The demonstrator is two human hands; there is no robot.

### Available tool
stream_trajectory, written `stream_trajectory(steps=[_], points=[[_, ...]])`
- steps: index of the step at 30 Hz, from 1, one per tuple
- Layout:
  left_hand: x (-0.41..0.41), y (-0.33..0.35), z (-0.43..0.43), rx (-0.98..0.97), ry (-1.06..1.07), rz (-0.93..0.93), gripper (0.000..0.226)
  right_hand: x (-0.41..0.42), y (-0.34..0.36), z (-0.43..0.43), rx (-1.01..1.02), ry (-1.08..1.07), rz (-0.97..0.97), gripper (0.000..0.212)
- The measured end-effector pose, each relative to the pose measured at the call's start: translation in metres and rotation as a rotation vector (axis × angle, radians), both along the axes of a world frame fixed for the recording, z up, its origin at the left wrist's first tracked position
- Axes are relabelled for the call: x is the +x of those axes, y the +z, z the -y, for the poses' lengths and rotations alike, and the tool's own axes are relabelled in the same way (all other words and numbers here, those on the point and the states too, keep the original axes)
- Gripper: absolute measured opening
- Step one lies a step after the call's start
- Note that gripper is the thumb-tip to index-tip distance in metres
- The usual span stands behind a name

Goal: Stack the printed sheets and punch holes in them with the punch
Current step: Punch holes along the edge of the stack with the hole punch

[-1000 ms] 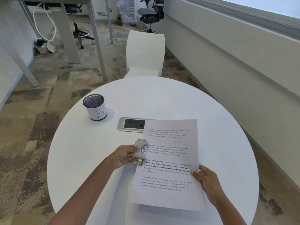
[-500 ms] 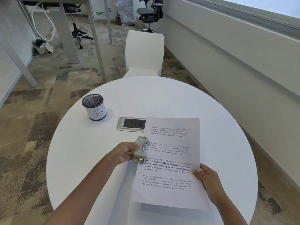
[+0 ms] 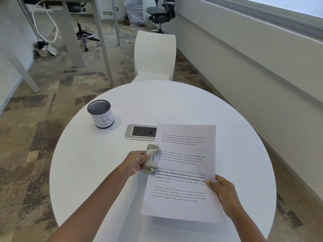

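Punch (image 3: 151,158) and printed sheets (image 3: 183,172) meet near the middle of the round white table (image 3: 174,102). Farthest left stands a mesh cup (image 3: 101,114) marked with a B. Next, the left hand (image 3: 135,162) curls round the punch, thumb on top — its mouth sits at the sheets' left edge, about halfway along. Just beyond lies a silver socket panel (image 3: 141,131), its right end covered by the sheets' far corner. The right hand (image 3: 223,191) pinches the sheets' right edge, thumb on top — their near end casts a shadow on the table.
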State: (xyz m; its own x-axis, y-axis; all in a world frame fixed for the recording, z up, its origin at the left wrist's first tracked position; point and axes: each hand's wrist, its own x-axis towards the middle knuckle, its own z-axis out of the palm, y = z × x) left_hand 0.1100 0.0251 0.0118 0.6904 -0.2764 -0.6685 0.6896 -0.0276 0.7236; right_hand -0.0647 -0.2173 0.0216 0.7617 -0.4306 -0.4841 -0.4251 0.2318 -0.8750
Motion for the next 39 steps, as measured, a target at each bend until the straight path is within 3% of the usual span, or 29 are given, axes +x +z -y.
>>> stream_trajectory(steps=[3,9,14,25,39], points=[[-0.002,0.002,0.002,0.010,0.031,0.006,0.012,0.001,0.000,0.000,-0.001,0.003,0.003,0.021],[-0.006,0.002,0.008,0.055,0.039,0.009,0.035,0.000,0.001,-0.001,-0.029,0.017,0.009,0.022],[-0.007,0.006,0.008,0.057,-0.029,-0.009,0.010,-0.001,0.004,0.001,-0.033,0.040,0.016,0.022],[-0.013,0.006,0.008,0.089,-0.009,0.023,0.020,-0.005,-0.004,-0.002,-0.029,0.063,0.012,0.022],[0.006,0.008,-0.033,0.144,0.172,0.067,0.020,-0.032,-0.010,0.043,-0.047,-0.134,-0.015,0.021]])
